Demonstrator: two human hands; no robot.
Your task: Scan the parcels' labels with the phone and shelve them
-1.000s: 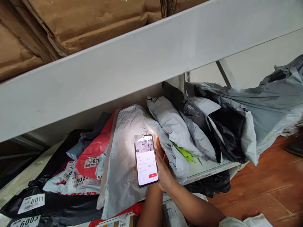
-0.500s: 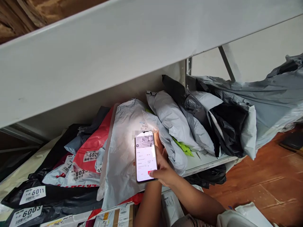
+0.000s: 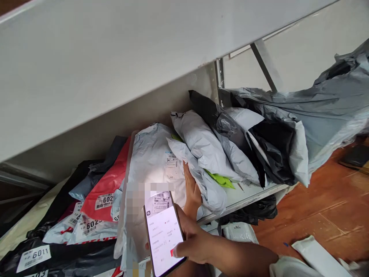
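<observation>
My right hand (image 3: 191, 238) grips a lit smartphone (image 3: 163, 240), its thumb over a red button low on the screen. The phone shows a camera strip with a shipping label above lines of text. My left hand (image 3: 192, 192) is beyond it with fingers stretched upward, laid against a pale plastic mailer (image 3: 211, 192) that leans to the right. Left of those fingers lies a large whitish poly mailer (image 3: 150, 154), lit by a bright patch of light. A printed shipping label (image 3: 173, 165) shows on it.
More mailers lean along the shelf (image 3: 255, 200), among them a white one (image 3: 204, 144) and a black one (image 3: 276, 146). To the left are a red parcel (image 3: 108, 181) and a black parcel (image 3: 69, 250) with number stickers. A wide shelf beam (image 3: 129, 69) crosses overhead.
The phone and my right hand have moved down and left, nearer the camera. More of the shipping label and my left hand now show. The view has shifted slightly.
</observation>
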